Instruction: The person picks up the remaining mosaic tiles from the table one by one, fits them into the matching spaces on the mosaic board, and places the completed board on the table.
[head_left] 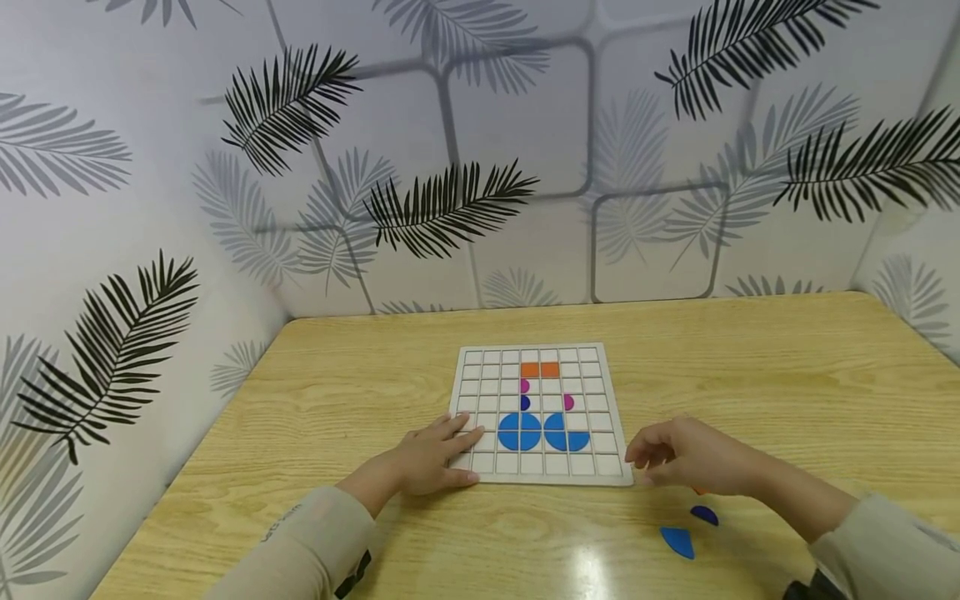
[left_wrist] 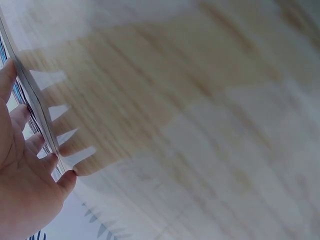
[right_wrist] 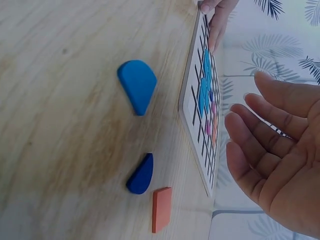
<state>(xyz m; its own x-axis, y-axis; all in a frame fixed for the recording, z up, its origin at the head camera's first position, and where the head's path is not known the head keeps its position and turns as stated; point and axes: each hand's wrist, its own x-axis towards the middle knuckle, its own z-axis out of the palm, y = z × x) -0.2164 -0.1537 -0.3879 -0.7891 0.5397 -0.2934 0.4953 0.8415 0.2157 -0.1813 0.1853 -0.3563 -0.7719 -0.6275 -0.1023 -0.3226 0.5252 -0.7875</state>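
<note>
A white gridded board [head_left: 487, 387] lies flat on the table. My left hand [head_left: 438, 457] rests on its left edge with fingers spread; in the left wrist view, the fingers [left_wrist: 35, 142] reach over that edge. On the grid are two orange squares [head_left: 540, 370], two magenta half-circles [head_left: 569, 402], a dark blue half-circle [head_left: 525, 402], a full blue circle [head_left: 519, 432] and three blue quarters [head_left: 555, 432] of another. My right hand [head_left: 693, 457] hovers by the board's right edge, fingers loosely bent; the right wrist view shows its palm [right_wrist: 285, 170] bare.
Loose on the wooden table [head_left: 360, 375], nearer me than the right hand, lie a blue quarter-circle [head_left: 678, 542], a dark blue half-circle [head_left: 705, 515] and an orange square [right_wrist: 161, 210], mostly hidden under the hand in the head view. A leaf-patterned wall [head_left: 517, 242] stands behind.
</note>
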